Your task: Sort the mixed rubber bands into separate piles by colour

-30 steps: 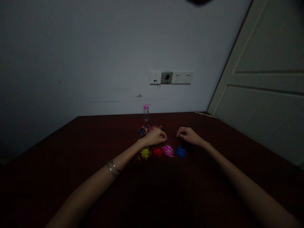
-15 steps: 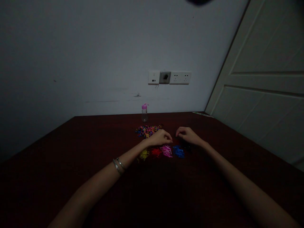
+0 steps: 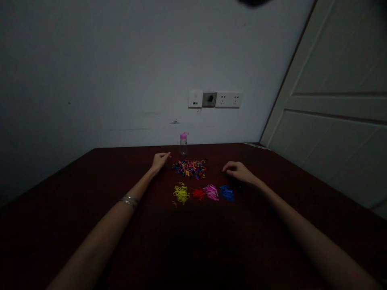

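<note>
A mixed heap of small coloured rubber bands [image 3: 190,168] lies on the dark red table [image 3: 90,193]. In front of it sit sorted piles: yellow [image 3: 181,193], red [image 3: 198,194], pink [image 3: 211,192] and blue [image 3: 226,193]. My left hand [image 3: 159,160] reaches out just left of the mixed heap, fingers loosely stretched, nothing seen in it. My right hand [image 3: 237,170] rests curled on the table right of the heap, above the blue pile; its fingertips are pinched together, and what they hold is too small and dark to make out.
A small clear bottle with a pink cap [image 3: 183,144] stands at the table's far edge by the wall. Wall sockets [image 3: 214,99] sit above it. A white door [image 3: 338,112] is at the right. The room is dim.
My left hand has left the spot above the sorted piles and moved up and left to beside the mixed heap, opening out. The right hand has stayed put.
</note>
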A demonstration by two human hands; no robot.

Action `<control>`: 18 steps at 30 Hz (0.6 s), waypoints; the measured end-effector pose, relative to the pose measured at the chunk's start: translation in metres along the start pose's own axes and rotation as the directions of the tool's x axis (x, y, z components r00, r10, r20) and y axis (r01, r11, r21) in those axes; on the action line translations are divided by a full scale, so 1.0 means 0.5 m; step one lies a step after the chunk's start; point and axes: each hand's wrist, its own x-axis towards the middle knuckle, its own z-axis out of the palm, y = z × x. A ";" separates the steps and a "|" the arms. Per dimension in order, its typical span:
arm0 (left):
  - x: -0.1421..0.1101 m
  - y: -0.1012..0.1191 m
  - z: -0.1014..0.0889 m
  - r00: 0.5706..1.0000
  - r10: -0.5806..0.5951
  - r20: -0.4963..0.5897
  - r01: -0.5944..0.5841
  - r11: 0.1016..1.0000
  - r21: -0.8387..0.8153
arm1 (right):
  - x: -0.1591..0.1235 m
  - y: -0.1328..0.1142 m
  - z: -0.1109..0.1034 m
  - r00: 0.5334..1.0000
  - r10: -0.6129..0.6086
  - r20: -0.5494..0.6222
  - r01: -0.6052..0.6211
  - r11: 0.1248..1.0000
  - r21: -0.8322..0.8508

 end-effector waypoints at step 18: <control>-0.012 -0.015 0.006 0.998 0.015 0.064 -0.012 0.999 -0.039 | 0.053 -0.095 0.071 0.946 -0.161 0.280 0.203 0.971 -0.128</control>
